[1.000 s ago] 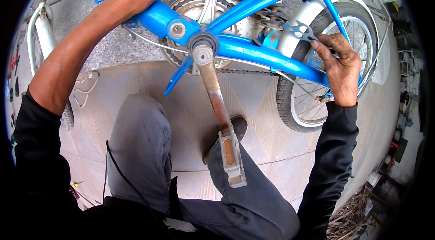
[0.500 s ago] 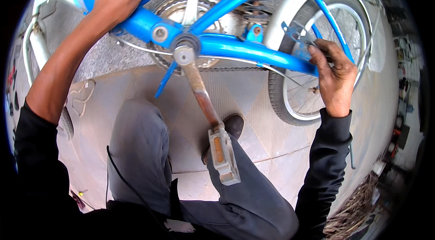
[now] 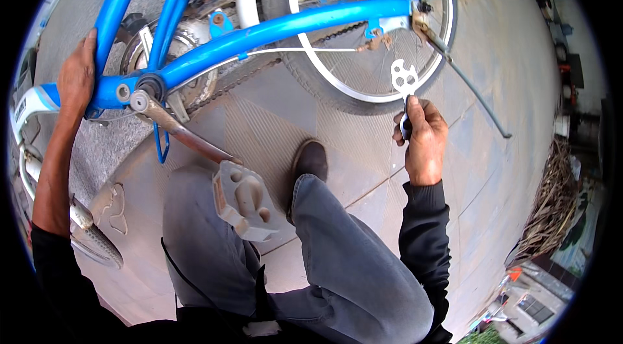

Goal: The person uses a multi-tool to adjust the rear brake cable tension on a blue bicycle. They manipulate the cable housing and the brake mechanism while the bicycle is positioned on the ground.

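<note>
My left hand (image 3: 78,74) is closed on a blue frame tube (image 3: 113,13) of the bicycle, at the left beside the crank joint (image 3: 139,100). My right hand (image 3: 422,139) grips a flat silver multi-hole spanner (image 3: 403,76) by its lower end, holed head upward, in front of the rear wheel (image 3: 354,96) and below the rear axle (image 3: 425,8). The crank arm angles down to a worn grey pedal (image 3: 250,204) above my knees.
The bicycle's front wheel (image 3: 104,246) is at lower left. A kickstand (image 3: 480,100) sticks out right of the rear wheel. My shoe (image 3: 310,161) rests on the tiled floor (image 3: 493,169). Dry sticks (image 3: 548,204) are piled along the right edge.
My view has swung, showing more of the rear axle. My right hand has drawn the spanner away from the frame, now upright and lower. My left hand remains on the frame.
</note>
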A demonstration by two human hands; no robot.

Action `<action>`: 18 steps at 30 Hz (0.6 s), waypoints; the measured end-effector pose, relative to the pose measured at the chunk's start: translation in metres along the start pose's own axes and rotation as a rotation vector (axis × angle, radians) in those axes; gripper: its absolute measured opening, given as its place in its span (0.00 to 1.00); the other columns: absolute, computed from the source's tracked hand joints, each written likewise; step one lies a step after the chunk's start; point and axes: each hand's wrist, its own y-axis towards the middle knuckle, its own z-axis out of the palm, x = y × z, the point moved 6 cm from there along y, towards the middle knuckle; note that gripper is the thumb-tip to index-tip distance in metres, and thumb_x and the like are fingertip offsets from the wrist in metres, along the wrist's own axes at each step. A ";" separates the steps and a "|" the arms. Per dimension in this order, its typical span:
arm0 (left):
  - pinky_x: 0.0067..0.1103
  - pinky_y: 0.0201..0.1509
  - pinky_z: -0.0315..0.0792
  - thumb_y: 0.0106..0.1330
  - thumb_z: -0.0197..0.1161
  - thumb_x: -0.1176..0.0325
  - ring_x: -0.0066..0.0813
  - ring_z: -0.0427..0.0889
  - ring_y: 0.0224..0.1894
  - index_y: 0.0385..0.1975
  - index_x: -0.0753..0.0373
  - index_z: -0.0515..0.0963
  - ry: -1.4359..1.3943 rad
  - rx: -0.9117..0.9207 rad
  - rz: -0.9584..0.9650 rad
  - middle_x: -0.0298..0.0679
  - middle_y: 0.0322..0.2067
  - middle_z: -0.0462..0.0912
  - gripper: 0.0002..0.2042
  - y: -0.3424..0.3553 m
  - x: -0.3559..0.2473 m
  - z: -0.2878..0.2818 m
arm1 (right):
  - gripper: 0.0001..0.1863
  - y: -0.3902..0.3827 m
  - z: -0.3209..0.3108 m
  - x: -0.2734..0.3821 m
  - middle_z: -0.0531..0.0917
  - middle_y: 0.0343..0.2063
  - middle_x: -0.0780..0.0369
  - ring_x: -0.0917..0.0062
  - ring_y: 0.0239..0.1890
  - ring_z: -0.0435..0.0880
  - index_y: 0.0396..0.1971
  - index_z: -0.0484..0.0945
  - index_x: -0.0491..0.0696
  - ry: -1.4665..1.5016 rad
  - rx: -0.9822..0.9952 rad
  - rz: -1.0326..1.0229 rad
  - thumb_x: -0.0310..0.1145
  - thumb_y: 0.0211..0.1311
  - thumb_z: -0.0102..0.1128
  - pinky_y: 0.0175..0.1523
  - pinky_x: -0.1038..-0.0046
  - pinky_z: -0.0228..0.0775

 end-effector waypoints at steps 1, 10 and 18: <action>0.35 0.50 0.66 0.67 0.33 0.41 0.52 0.77 0.44 0.50 0.59 0.74 -0.005 -0.021 0.002 0.55 0.40 0.78 0.31 0.001 0.000 0.000 | 0.14 0.002 -0.001 -0.005 0.75 0.16 0.61 0.83 0.13 0.70 0.26 0.72 0.41 0.037 -0.009 0.022 0.38 0.62 0.54 0.17 0.82 0.58; 0.30 0.58 0.63 0.70 0.32 0.50 0.46 0.73 0.52 0.61 0.49 0.63 0.148 0.062 0.031 0.47 0.52 0.72 0.23 0.007 0.026 0.014 | 0.14 0.042 -0.001 -0.038 0.75 0.16 0.61 0.82 0.13 0.70 0.28 0.71 0.41 0.206 0.033 0.003 0.38 0.63 0.53 0.17 0.81 0.57; 0.29 0.59 0.63 0.71 0.33 0.54 0.44 0.74 0.51 0.61 0.48 0.62 0.267 -0.016 0.156 0.49 0.51 0.73 0.22 0.010 0.042 0.019 | 0.14 0.066 0.015 -0.036 0.75 0.18 0.62 0.82 0.14 0.70 0.27 0.71 0.42 0.299 0.117 0.033 0.39 0.63 0.53 0.18 0.81 0.57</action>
